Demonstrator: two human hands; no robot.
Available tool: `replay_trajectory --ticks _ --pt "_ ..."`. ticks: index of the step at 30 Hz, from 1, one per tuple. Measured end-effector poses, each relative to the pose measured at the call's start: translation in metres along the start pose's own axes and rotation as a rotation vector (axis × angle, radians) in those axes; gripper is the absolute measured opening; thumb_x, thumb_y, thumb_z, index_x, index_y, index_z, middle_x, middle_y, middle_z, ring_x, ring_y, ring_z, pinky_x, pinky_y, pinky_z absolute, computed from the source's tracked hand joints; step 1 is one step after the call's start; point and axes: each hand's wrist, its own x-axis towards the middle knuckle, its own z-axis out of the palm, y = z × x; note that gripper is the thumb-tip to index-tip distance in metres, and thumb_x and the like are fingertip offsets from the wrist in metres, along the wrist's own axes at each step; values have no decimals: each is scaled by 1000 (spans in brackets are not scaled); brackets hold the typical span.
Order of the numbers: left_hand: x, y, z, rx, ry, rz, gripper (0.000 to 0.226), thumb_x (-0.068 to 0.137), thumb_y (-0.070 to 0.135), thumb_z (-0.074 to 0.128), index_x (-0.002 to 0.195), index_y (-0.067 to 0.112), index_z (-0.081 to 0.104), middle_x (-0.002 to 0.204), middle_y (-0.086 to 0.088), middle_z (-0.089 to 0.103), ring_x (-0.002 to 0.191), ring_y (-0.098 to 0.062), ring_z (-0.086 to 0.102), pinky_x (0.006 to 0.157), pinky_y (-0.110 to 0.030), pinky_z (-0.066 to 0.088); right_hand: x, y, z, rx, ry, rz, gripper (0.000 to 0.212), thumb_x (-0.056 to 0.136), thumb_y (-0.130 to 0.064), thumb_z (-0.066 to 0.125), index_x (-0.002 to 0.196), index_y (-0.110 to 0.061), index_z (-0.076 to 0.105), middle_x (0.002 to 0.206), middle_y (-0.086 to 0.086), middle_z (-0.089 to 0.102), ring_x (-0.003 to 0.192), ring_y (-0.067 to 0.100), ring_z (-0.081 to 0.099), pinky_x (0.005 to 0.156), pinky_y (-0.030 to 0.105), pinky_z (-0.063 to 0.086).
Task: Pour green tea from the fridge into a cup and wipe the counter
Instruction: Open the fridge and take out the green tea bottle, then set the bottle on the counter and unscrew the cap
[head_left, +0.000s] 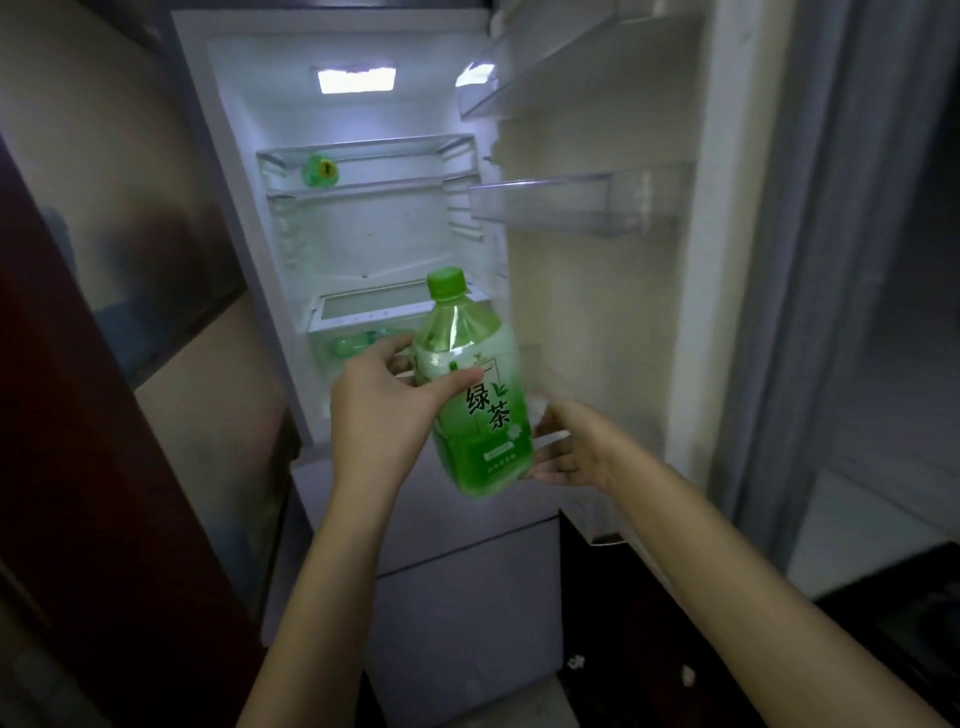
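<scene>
A large green tea bottle (478, 400) with a green cap and a green-and-white label is held upright, slightly tilted, in front of the open fridge (363, 234). My left hand (384, 395) grips its upper body, thumb across the label. My right hand (571, 447) reaches in from the right, its straight fingers touching the bottle's lower side. The cap is on. No cup or counter is in view.
The fridge door (597, 208) stands open to the right with bare door shelves. Another green bottle (320, 170) lies on the upper shelf, more green items sit in the crisper drawer (358, 343). A dark cabinet (78, 415) stands left, closed fridge drawers (457, 597) below.
</scene>
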Motion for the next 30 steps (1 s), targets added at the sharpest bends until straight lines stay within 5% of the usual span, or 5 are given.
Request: replay_trajectory --ticks 14,19,23,26,30 --pt "-130 101 69 8 -124 99 39 58 31 92 76 45 60 76 23 67 76 7 68 76 -25 58 -133 62 -132 117 24 55 19 91 -14 36 81 -9 51 74 16 62 66 26 62 64 30 51" --pt "-191 133 98 -34 -200 91 47 52 39 93 92 38 68 89 10 74 85 -4 71 83 -37 59 -192 93 -186 138 78 58 20 93 -16 34 81 -8 49 79 20 62 70 29 62 72 32 52" --pt "-242 160 128 -63 -259 89 78 40 57 87 109 24 72 92 6 75 84 -4 72 82 -34 60 -241 123 -237 194 130 66 22 92 -16 34 83 -7 52 84 22 63 73 30 63 72 32 52" --pt "-282 181 154 -91 -316 84 70 48 46 91 110 21 73 92 8 75 83 0 71 82 -28 59 -278 148 -278 221 204 76 23 91 -16 34 85 -7 55 82 21 64 71 29 64 78 32 53" --pt "-332 213 194 -113 -421 108 67 46 51 92 105 24 74 89 12 75 83 2 71 86 -29 58 -332 177 -333 235 336 85 24 91 -18 33 81 -10 54 77 17 63 66 25 62 66 28 51"
